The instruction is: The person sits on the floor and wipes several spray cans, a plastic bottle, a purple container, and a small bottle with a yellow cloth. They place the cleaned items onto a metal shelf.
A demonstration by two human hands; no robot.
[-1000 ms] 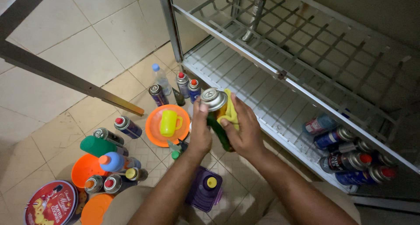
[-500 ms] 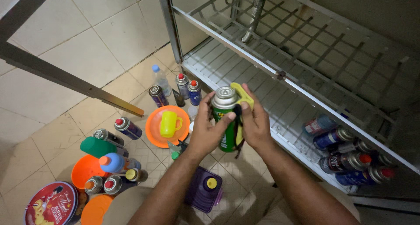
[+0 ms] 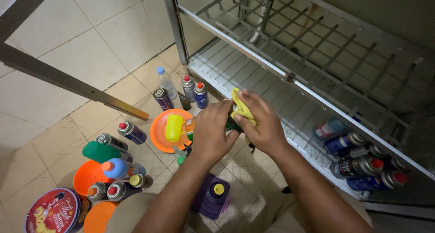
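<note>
Between both hands sits a green can point(image 3: 232, 124) — left hand point(image 3: 210, 135) wrapped round its body, right hand point(image 3: 263, 126) pressing a yellow cloth point(image 3: 240, 105) onto its top — probably standing near upright, though it's mostly hidden.

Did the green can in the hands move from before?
Yes. The green can has tipped over and sunk. Before, it stood upright above the orange plate; now the left hand and right hand nearly cover it.
</note>
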